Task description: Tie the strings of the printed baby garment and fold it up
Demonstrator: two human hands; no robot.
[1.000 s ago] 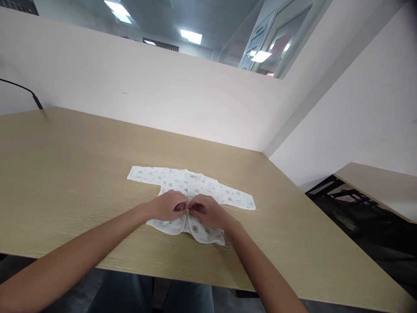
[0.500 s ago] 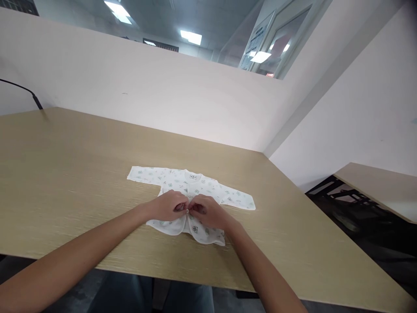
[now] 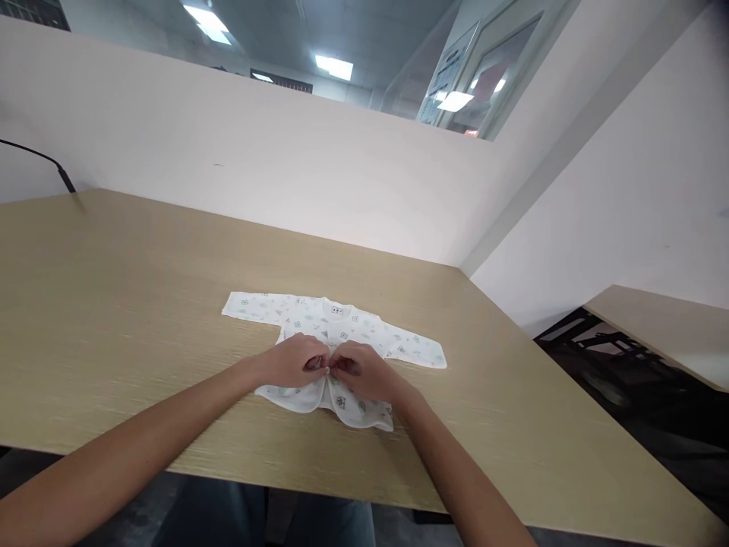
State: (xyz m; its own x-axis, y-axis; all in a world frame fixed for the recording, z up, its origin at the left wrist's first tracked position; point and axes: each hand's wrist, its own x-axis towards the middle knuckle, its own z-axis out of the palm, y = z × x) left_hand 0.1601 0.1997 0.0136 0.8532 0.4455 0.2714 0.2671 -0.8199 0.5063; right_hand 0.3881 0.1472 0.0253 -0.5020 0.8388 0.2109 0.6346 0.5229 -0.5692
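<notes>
A small white baby shirt (image 3: 364, 323) with a printed pattern lies face up, its sleeves spread to both sides and its collar away from me. My left hand (image 3: 297, 360) pinches the left front edge, while my right hand (image 3: 363, 370) pinches the right one. Both sets of fingertips meet at the middle of the front opening, around a small pale button (image 3: 327, 371). Below them the two lower front corners curve apart. My fingers hide part of the button and the cloth around it.
The shirt rests on a wood-grain table (image 3: 142, 266) whose near edge crosses in front of my legs. A white wall (image 3: 319, 175) with a window above stands behind it. A black cable (image 3: 65, 178) comes down at the far left. Another tabletop (image 3: 661, 327) is at the right.
</notes>
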